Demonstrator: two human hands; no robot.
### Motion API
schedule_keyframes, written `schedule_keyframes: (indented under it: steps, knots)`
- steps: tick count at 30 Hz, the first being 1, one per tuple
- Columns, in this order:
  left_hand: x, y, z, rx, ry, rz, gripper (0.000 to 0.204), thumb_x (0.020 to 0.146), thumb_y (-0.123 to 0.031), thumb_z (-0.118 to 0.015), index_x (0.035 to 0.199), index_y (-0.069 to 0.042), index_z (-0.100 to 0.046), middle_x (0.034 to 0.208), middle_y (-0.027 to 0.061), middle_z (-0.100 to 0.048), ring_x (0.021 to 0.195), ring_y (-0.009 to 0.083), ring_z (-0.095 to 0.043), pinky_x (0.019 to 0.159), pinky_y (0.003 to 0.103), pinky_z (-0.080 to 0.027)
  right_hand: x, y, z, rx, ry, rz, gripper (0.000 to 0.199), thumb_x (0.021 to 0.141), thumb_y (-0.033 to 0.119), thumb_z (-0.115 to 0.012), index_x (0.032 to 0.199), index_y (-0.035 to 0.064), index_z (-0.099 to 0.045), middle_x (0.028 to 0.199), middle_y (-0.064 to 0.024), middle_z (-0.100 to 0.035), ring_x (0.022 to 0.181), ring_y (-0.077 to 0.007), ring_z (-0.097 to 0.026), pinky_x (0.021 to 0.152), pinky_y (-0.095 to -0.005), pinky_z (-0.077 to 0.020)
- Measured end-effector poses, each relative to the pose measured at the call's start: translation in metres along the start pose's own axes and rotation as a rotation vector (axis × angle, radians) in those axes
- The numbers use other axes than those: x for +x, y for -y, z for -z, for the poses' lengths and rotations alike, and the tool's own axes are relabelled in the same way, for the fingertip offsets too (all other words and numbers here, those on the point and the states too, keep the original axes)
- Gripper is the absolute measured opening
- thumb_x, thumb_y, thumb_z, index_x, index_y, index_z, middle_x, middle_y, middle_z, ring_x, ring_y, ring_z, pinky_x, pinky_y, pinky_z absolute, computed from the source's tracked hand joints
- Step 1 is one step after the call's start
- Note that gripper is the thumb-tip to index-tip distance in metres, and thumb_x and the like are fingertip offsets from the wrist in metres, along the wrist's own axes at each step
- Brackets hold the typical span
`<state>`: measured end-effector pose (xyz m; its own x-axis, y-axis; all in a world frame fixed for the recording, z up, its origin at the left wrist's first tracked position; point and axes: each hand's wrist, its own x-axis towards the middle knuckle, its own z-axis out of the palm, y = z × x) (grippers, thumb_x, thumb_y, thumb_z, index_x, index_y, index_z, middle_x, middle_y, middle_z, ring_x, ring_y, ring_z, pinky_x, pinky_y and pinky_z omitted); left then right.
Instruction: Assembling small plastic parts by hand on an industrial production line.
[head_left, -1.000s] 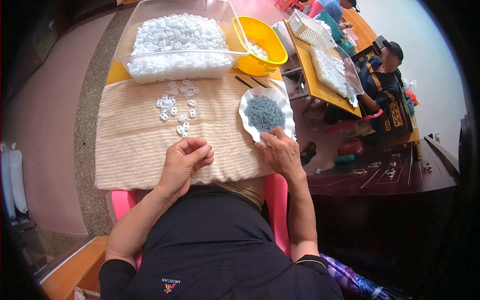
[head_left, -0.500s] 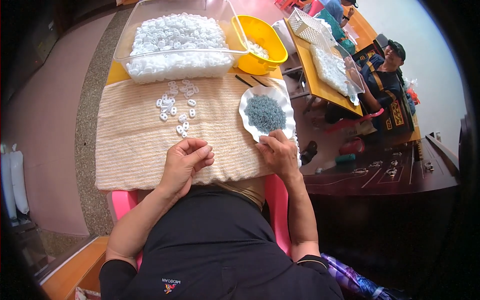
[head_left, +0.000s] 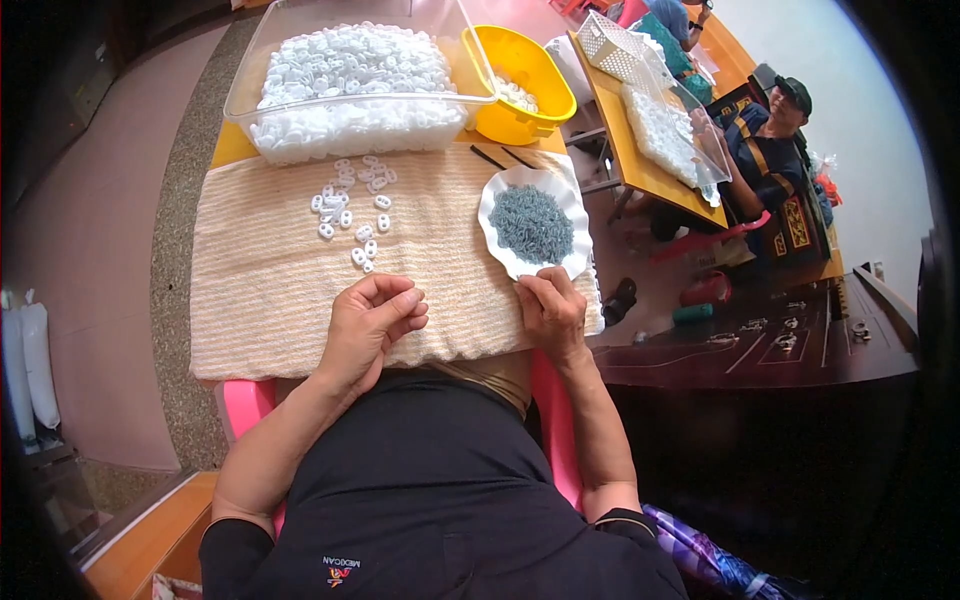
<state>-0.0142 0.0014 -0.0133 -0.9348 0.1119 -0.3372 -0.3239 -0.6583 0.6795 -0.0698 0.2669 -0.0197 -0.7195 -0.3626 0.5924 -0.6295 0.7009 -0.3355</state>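
Note:
My left hand (head_left: 372,325) is over the near part of the striped cloth, thumb and fingertips pinched together; whatever they hold is hidden or too small to name. My right hand (head_left: 553,310) is closed, its fingertips by the near rim of a white wavy-edged plate (head_left: 489,225). I cannot tell whether it grips the rim or a small piece. A heap of small grey-blue tube-like pieces (head_left: 532,222) fills the plate. Loose white oval pieces with two holes (head_left: 383,201) are scattered beyond my left hand.
The striped cloth (head_left: 270,290) covers the table. At its far side stand a clear bin (head_left: 370,103) of white pieces and a yellow tub (head_left: 530,75). Two dark thin sticks (head_left: 487,157) lie beyond the plate. A co-worker (head_left: 765,140) sits at another table on the right.
My right hand has drawn back slightly from the heap toward the plate's near rim. My left hand keeps its pinch in nearly the same spot.

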Motion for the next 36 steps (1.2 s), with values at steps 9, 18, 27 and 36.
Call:
schedule_keyframes:
  steps: [9,18,27,36]
  knots:
    - [0.0,0.0,0.0,0.003,-0.01,0.001,0.01,0.089,-0.005,-0.065,0.098,-0.002,-0.061,0.09,0.0071,-0.066,0.081,0.0143,-0.065,0.075,0.028,-0.057,0.003,0.008,0.0,0.204,-0.031,-0.213,0.007,0.081,-0.001,-0.07,0.087,-0.0015,-0.066,0.08,-0.0074,-0.059,0.059,-0.0121,-0.055,0.053,-0.0239,-0.0431]
    - [0.001,0.001,0.001,-0.003,0.003,-0.001,0.01,0.09,-0.005,-0.064,0.099,-0.002,-0.061,0.09,0.0074,-0.066,0.081,0.0142,-0.065,0.075,0.028,-0.057,0.006,0.006,0.001,0.305,-0.028,-0.35,0.008,0.081,-0.003,-0.07,0.088,-0.0029,-0.067,0.077,-0.0049,-0.059,0.058,-0.0077,-0.05,0.052,-0.0211,-0.0395]
    - [0.002,0.0,0.002,-0.01,0.014,-0.002,0.011,0.09,-0.005,-0.065,0.099,-0.002,-0.06,0.09,0.0076,-0.066,0.081,0.0141,-0.065,0.075,0.028,-0.058,0.006,0.012,0.003,0.221,0.035,-0.216,0.018,0.078,-0.006,-0.068,0.096,-0.0007,-0.068,0.079,-0.008,-0.062,0.059,-0.0118,-0.057,0.052,-0.0242,-0.0441]
    - [0.001,0.001,0.001,-0.001,0.003,0.006,0.011,0.089,-0.006,-0.066,0.098,-0.003,-0.061,0.09,0.0069,-0.066,0.08,0.0138,-0.066,0.074,0.027,-0.058,0.016,0.029,0.012,-0.262,0.394,-0.012,0.014,0.085,0.012,-0.062,0.098,0.0081,-0.068,0.079,-0.007,-0.059,0.064,-0.0269,-0.062,0.056,-0.0375,-0.0506]
